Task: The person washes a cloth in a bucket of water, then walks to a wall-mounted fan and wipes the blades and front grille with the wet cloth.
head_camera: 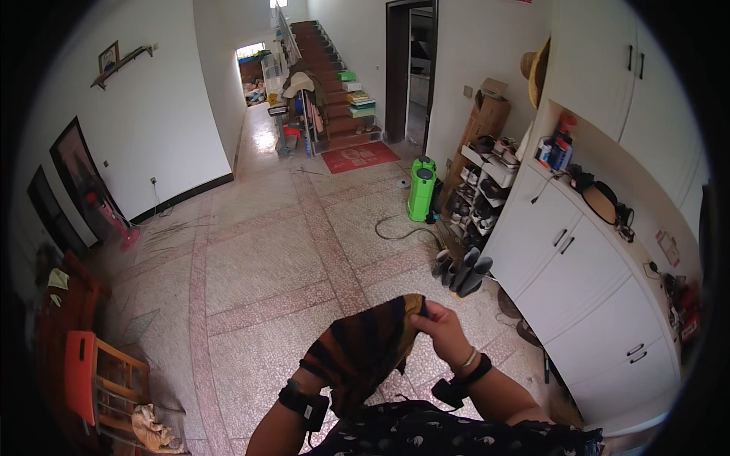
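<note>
A striped cloth [365,336] in dark and brown-orange bands is held up in front of my body. At its upper right corner, where a tan patch shows, my right hand [445,330] pinches the fabric between thumb and fingers. The cloth covers my left hand, so its fingers are hidden; only the left forearm [276,419] and its strapped device [304,403] show below. Whether that hand is inside the cloth or behind it, I cannot tell. A black band with a device [450,392] is on my right wrist.
White cabinets [604,319] line the right side. Boots [469,271], a shoe rack [476,194] and a green sprayer [422,191] with its hose stand ahead. A chair [117,370] and an orange cat [153,427] are at lower left. Stairs [319,74] rise at the back.
</note>
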The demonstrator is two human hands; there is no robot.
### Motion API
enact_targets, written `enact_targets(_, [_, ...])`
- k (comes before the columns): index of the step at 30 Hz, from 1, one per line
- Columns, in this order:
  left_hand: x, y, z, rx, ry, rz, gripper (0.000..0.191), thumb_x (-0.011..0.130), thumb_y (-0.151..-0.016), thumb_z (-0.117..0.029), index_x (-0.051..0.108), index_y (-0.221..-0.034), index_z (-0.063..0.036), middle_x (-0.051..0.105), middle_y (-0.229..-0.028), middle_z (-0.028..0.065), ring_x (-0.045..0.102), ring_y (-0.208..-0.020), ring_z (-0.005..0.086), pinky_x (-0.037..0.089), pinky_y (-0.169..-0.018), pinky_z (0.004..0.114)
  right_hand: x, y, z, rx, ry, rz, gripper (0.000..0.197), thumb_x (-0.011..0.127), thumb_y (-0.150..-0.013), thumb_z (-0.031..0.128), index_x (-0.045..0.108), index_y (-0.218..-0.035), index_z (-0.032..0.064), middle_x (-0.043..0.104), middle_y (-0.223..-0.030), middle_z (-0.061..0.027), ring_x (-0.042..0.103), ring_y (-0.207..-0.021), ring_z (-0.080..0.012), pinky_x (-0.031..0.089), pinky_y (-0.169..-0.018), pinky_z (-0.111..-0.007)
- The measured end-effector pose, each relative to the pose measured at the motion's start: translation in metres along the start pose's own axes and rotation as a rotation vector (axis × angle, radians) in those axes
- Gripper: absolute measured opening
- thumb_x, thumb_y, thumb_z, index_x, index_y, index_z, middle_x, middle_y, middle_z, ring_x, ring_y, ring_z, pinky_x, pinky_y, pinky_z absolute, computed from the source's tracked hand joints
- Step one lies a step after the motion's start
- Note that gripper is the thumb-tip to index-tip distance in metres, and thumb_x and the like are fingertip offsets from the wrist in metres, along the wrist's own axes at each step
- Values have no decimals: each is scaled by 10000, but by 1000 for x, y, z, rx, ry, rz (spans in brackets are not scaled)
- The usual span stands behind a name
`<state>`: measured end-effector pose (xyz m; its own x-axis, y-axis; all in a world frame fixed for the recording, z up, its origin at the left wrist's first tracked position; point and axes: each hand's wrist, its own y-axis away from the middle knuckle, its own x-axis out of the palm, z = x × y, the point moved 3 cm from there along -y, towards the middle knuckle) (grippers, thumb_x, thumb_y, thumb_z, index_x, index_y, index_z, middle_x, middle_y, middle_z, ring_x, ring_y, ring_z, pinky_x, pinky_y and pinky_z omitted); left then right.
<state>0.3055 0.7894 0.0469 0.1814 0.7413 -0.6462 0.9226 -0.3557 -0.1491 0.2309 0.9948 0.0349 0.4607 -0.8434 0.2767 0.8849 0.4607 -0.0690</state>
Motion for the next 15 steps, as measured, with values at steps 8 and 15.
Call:
enact_targets(8, [-23,-78,142,-356,1415,174,438,463,-923,-242,397,-1323,-76,496,-1266,70,483,-1154,201,376,-985,350,-22,-155,27,-121,23,-205,177,585,-878,71,608,-1035,-6,638,-918,4,565,-810,-65,438,-760,-209])
enact_targets(15, [-71,-168,296,-430,1512,-12,384,357,-936,-187,517,-1197,44,547,-1251,133,508,-1153,267,340,-1027,418,-83,-315,13,-125,141,-276,171,601,-870,90,609,-1019,5,613,-890,31,532,-798,-50,423,-744,-197])
